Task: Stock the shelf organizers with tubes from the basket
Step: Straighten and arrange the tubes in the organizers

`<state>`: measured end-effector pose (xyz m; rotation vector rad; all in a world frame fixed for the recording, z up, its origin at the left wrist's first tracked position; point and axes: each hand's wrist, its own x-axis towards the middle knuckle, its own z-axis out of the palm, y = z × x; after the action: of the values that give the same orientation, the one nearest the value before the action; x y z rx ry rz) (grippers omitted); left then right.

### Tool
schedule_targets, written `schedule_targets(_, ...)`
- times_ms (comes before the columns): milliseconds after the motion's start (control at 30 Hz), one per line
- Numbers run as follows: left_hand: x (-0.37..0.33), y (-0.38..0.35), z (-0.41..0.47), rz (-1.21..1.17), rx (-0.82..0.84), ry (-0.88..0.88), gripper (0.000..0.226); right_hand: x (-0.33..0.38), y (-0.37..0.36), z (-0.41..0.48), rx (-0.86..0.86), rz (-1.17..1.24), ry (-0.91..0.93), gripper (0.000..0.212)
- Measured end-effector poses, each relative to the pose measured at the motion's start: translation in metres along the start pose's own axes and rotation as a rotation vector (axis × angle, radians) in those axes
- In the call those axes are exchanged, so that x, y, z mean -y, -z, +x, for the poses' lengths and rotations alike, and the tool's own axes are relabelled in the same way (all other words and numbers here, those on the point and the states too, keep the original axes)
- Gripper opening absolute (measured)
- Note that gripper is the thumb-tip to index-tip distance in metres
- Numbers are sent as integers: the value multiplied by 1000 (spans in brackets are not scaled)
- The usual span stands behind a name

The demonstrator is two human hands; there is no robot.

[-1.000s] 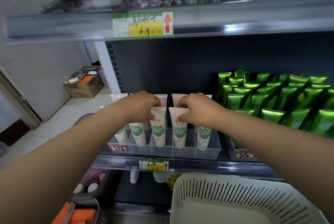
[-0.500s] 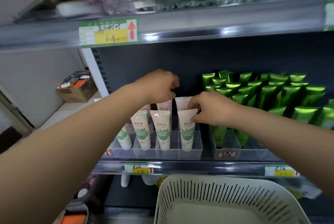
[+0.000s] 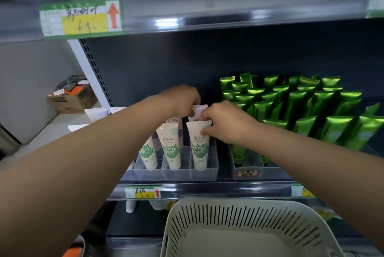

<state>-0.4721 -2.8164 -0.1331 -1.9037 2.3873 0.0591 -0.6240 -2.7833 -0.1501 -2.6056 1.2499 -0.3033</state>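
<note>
White tubes with green leaf prints stand cap-down in a clear shelf organizer (image 3: pixel 204 170) on the middle shelf. My right hand (image 3: pixel 225 125) pinches the top of the front right tube (image 3: pixel 198 148). Behind it, my left hand (image 3: pixel 182 99) grips the top of a rear white tube (image 3: pixel 200 109). Two more front tubes (image 3: pixel 170 148) stand to the left, partly hidden by my left forearm. The white slotted basket (image 3: pixel 245 219) sits below the shelf edge, and no tubes show in the part I can see.
Several green tubes (image 3: pixel 301 107) fill the organizer (image 3: pixel 247 162) to the right. An upper shelf (image 3: pixel 207 7) with a price tag (image 3: pixel 81 19) overhangs. A cardboard box (image 3: pixel 72 99) sits on the floor at left. Price labels line the shelf edge (image 3: pixel 207 191).
My left hand has gone from the front tubes up and back to a rear tube. The right hand stays on the front right tube. The camera has shifted right and closer.
</note>
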Motion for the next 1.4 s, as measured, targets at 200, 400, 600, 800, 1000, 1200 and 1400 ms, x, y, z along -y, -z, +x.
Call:
schedule_targets(200,4,-5,0,1,-60,0,15,3,-5,1,-43,45,-19,18)
schedule_targets(400,1,-5,-1,-7,-59,11,17,2,-8,1,-42,64,-34,17)
schedule_targets(600,0,-6,-1,11,-54,29,17,2,-10,-2,-49,46,-22,18)
schedule_targets(800,-1,0,-6,35,-22,47,23,0,-4,-10,-74,84,17,45)
schedule_targets(1000,-9,15,-10,45,-52,65,37,-15,15,-23,-149,114,28,42)
schedule_targets(1200,-24,24,-2,28,-105,89,25,-43,35,-38,-173,142,-1,31)
schedule_targets(1400,-38,21,21,-99,-158,86,38,-77,49,-30,-182,107,-72,32)
